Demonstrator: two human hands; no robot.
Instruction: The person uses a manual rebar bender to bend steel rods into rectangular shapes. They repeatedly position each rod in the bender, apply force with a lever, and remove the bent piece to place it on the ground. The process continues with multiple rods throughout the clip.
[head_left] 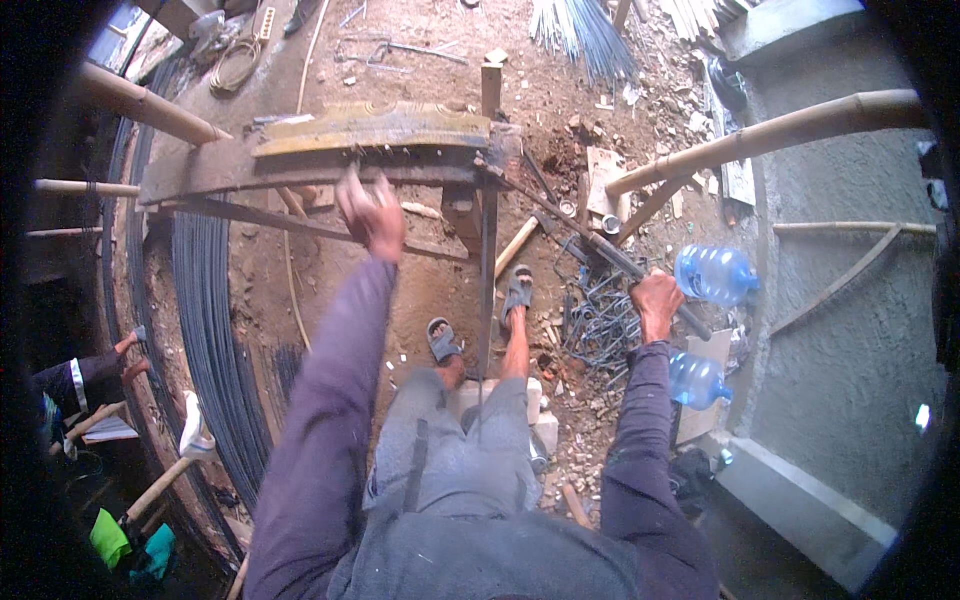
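My right hand (657,300) is wrapped round a long dark metal pipe (624,258), which slopes from the right end of a wooden bench (200,175) toward me. My left hand (372,212), slightly blurred, is at the bench's near edge with its fingers apart and nothing visible in them. On the bench lies a worn yellowish board (370,130), with small nails or pins along its near side. A dark upright bar (488,270) stands out below the bench's right end, between my feet.
Bent steel stirrups (605,315) lie heaped beside two large water bottles (715,275). Bamboo poles (780,135) cross at right, near a grey cement surface (850,310). Long steel rods (205,330) run along the left, where another person's leg (95,375) shows.
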